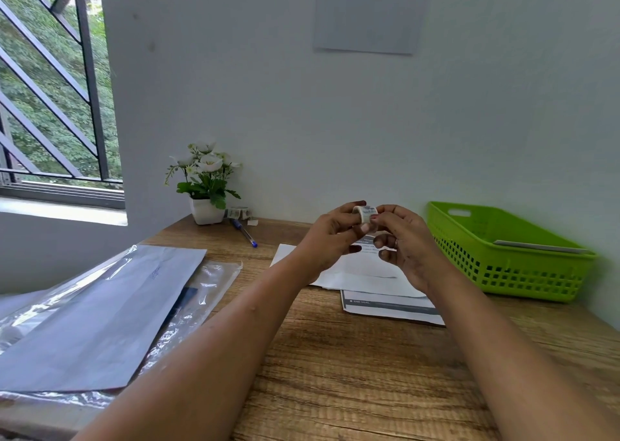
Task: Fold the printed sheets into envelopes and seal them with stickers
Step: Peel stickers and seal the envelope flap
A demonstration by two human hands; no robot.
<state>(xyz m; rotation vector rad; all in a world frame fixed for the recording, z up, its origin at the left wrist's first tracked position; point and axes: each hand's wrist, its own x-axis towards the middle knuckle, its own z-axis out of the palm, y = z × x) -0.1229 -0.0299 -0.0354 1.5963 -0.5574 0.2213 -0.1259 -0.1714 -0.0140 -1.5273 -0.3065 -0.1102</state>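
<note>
Both my hands are raised over the wooden desk (335,366) and meet on a small white sticker roll (364,214). My left hand (330,236) holds the roll between thumb and fingers. My right hand (402,239) pinches at the roll's edge with thumb and forefinger. Below the hands lie printed sheets (375,279), one partly folded on top and another (389,308) with a dark printed band sticking out underneath. A pile of white envelopes (100,313) on clear plastic wrap lies at the left.
A green plastic basket (510,262) with a white envelope inside stands at the right against the wall. At the back left stand a small potted white flower (204,189), a second sticker roll (240,212) and a blue pen (245,234). A window is at far left.
</note>
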